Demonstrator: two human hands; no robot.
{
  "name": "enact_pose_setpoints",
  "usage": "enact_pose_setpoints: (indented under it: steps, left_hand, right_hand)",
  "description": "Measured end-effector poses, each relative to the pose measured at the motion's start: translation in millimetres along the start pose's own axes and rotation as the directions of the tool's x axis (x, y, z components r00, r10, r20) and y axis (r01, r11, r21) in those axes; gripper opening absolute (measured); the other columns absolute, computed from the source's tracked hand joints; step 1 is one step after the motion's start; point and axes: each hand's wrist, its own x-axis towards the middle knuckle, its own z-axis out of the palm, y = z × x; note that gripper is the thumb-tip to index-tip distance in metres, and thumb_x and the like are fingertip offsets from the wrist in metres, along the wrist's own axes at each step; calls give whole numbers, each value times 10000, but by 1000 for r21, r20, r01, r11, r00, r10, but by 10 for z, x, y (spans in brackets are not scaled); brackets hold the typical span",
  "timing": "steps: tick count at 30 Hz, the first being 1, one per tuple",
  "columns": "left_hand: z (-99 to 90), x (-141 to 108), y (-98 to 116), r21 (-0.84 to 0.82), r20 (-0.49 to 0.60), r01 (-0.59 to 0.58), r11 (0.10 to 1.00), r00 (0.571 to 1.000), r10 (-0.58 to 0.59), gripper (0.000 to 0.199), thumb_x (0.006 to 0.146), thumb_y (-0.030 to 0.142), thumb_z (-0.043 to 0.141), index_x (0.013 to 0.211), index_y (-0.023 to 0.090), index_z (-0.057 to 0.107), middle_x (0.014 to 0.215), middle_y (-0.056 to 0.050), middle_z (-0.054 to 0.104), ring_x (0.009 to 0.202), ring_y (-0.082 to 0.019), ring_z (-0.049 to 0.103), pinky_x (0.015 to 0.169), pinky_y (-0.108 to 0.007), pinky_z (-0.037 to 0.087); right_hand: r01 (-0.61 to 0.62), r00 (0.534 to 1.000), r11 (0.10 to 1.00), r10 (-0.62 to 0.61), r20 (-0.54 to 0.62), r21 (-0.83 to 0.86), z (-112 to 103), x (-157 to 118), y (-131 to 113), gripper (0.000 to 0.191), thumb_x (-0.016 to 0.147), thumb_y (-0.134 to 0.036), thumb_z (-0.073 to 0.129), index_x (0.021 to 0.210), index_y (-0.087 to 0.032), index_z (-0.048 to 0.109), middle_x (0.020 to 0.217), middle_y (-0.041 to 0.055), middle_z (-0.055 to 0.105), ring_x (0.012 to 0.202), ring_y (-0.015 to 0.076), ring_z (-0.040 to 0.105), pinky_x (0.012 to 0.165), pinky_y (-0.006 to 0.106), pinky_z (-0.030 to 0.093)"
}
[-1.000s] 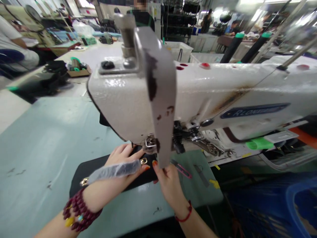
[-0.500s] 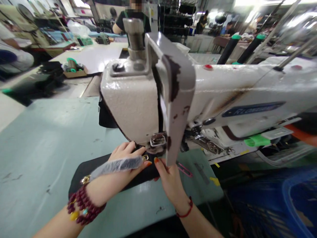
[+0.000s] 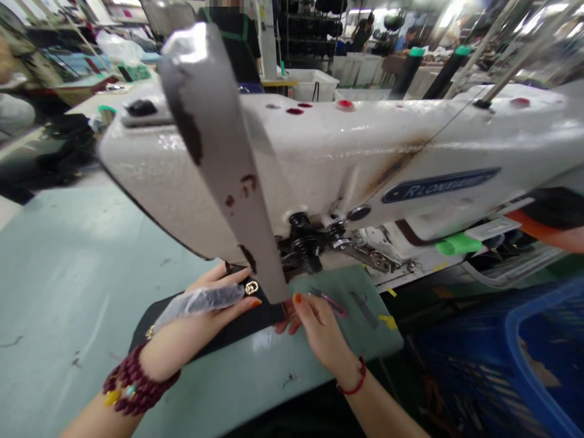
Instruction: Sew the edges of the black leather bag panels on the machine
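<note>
My left hand [image 3: 219,310] lies with fingers stretched over a flat black piece [image 3: 260,315], its fingertips close to the sewing machine's head. Across the back of this hand and wrist runs a strap wrapped in clear plastic [image 3: 196,302], with a gold metal link [image 3: 251,288] at its end. My right hand [image 3: 322,325] is at the right end of the black piece, its thumb lifted and apart from the other fingers, which are blurred beside the edge. Nothing shows in its grasp. The white sewing machine [image 3: 328,146] stands over the work; its lever-like grey bar [image 3: 228,164] hides the needle area.
Pink-handled snips [image 3: 335,304] and a small grey metal strip [image 3: 364,308] lie right of my right hand on the green tabletop [image 3: 59,292]. A blue plastic basket [image 3: 515,340] stands at the lower right. Black thread cones [image 3: 407,73] rise behind the machine; people work farther back.
The view has shifted, so the machine sits farther left and nearer. My right hand has drawn back from the black piece, its thumb lifting away. My left hand stays on the piece.
</note>
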Motion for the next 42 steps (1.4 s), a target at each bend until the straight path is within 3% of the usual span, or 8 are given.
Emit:
enact_pose_setpoints:
  steps: [7,14,17,24,27,32,37,42]
  left_hand:
    - [-29,19,6,-111,36,8,994,999,-4,381,928,564,588,792,215,656,1096,-43,671,1010,-218,678,947,-327,566]
    - [-14,35,-13,-101,31,-62,993,997,66,393,943,586,550,942,238,731,1012,-26,711,980,-211,683,934,-315,572]
    - [-6,41,-37,-82,28,-43,996,999,45,436,930,606,556,1097,245,734,1106,-46,711,995,-227,690,965,-345,567]
    - [12,50,-70,-104,2,-25,994,1000,25,498,909,631,569,1213,267,720,1182,-64,712,1021,-246,710,1002,-377,564]
    - [4,54,-48,-103,-23,-30,994,999,28,539,898,659,559,1221,258,719,1186,-67,716,1062,-257,707,1035,-389,551]
    - [-38,74,-13,-126,46,-1,992,999,7,520,909,646,557,1220,262,717,1217,-52,707,1072,-238,708,1054,-363,540]
    - [-50,78,-30,-123,67,2,992,998,6,528,907,668,540,1224,283,712,1262,-35,687,1129,-234,690,1091,-364,513]
    - [-27,76,-42,-141,45,0,990,999,6,523,905,663,547,1195,268,730,1259,-46,695,1131,-242,693,1120,-388,489]
  right_hand:
    - [45,998,996,-41,55,-71,30,1,-87,517,981,-593,515,811,-125,655,734,71,699,652,132,646,588,184,465]
    - [88,996,968,-81,40,-236,84,47,-68,368,1012,-406,507,790,-137,625,674,32,678,566,99,594,557,165,418]
    - [100,995,968,-96,29,-231,125,99,-39,361,1021,-417,485,817,-147,610,649,11,644,549,94,583,541,163,392]
    - [201,943,906,-282,-177,-374,277,124,67,507,1001,-436,484,598,-155,356,561,-25,373,549,76,352,542,224,212]
    - [103,966,968,-152,-208,-228,318,109,128,565,978,-540,475,574,-162,357,551,-26,345,534,75,323,522,224,208]
    - [-100,989,995,97,-111,-15,227,84,150,713,927,-784,357,573,-169,432,503,-15,395,468,81,349,487,216,269]
    - [94,995,979,-99,-21,-179,108,78,-39,546,977,-649,439,799,-150,566,772,45,591,693,132,547,593,205,383]
    - [280,951,881,-309,-16,-382,185,127,-45,427,1006,-431,495,684,-157,433,673,-5,475,639,102,429,603,226,275]
